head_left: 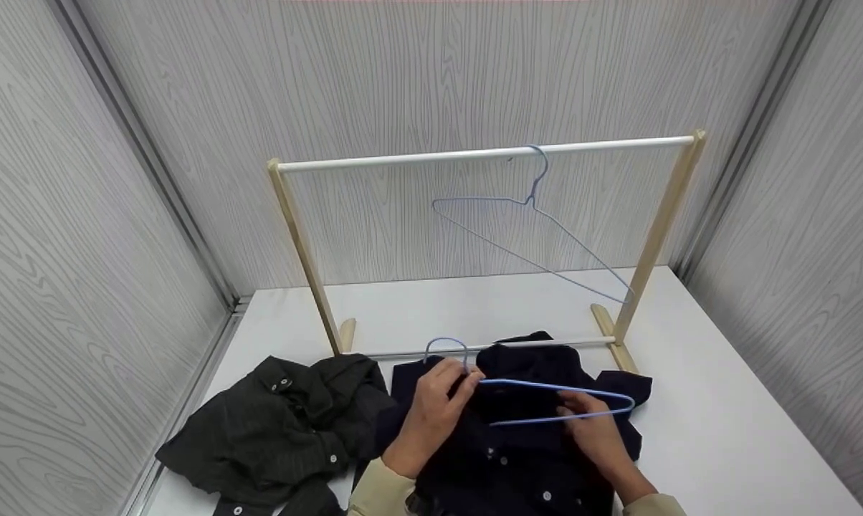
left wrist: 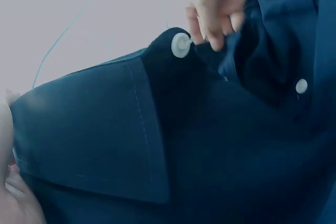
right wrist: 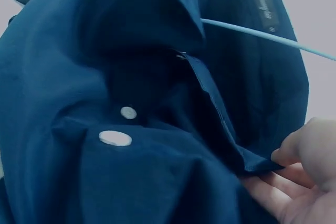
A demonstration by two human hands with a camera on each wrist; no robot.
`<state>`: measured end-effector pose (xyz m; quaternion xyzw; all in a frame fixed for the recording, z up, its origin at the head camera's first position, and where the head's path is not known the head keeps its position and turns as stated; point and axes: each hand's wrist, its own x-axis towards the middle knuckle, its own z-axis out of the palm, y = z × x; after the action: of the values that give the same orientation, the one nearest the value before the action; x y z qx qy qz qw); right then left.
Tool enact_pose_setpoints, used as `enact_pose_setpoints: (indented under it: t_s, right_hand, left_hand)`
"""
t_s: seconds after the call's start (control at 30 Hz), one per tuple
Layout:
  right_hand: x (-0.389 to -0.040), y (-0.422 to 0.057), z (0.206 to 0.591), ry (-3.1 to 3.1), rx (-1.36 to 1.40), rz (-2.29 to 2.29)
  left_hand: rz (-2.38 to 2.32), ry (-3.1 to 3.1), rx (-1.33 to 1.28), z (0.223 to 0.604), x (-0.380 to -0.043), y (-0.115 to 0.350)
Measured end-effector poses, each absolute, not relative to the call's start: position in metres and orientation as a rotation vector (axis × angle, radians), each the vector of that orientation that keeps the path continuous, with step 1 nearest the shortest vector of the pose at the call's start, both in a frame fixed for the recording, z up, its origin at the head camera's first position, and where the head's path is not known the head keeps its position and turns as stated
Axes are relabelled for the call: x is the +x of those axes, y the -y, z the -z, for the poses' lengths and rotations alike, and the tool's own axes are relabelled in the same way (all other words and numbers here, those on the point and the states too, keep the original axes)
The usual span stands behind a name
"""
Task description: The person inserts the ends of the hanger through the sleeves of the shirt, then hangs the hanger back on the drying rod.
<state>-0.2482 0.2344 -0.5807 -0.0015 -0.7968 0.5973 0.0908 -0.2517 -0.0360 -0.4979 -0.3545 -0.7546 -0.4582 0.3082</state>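
Observation:
My left hand (head_left: 431,412) grips a blue wire clothes hanger (head_left: 557,388) just below its hook. Dark navy button-up shirt (head_left: 525,480) fabric lies under and around the hanger, and the hanger's left part is hidden. In the left wrist view, the same hand (left wrist: 18,198) is at the corner of the shirt collar (left wrist: 94,124). My right hand (right wrist: 307,177) pinches the edge of the shirt's front opening in the right wrist view. There the hanger's bar (right wrist: 252,31) runs past the label inside the collar. White buttons (right wrist: 115,138) dot the shirt front.
A wooden rack with a white rail (head_left: 403,159) stands behind the shirt. Another blue hanger (head_left: 539,186) hangs from it, right of the middle. A crumpled dark grey-green shirt (head_left: 259,423) lies to the left on the white table (head_left: 725,401). Wood-grain panels (head_left: 439,79) enclose the table.

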Motion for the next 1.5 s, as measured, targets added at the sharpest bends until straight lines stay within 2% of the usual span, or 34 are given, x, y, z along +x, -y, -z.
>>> enact_pose_setpoints:
  t_s: [0.27, 0.67, 1.5]
  right_hand:
    - [-0.243, -0.253, 0.551, 2.370, -0.083, -1.875]
    - [-0.236, -0.273, 0.508, 2.373, -0.030, -1.869]
    - [-0.234, -0.295, 0.474, 2.507, 0.256, -1.615]
  left_hand:
    - [1.213, 1.987, -0.952, 0.497, -0.252, 0.044]
    - [1.066, 2.163, -0.788, 0.490, -0.246, 0.044]
    - [0.791, 2.136, -0.653, 0.487, -0.248, 0.045]
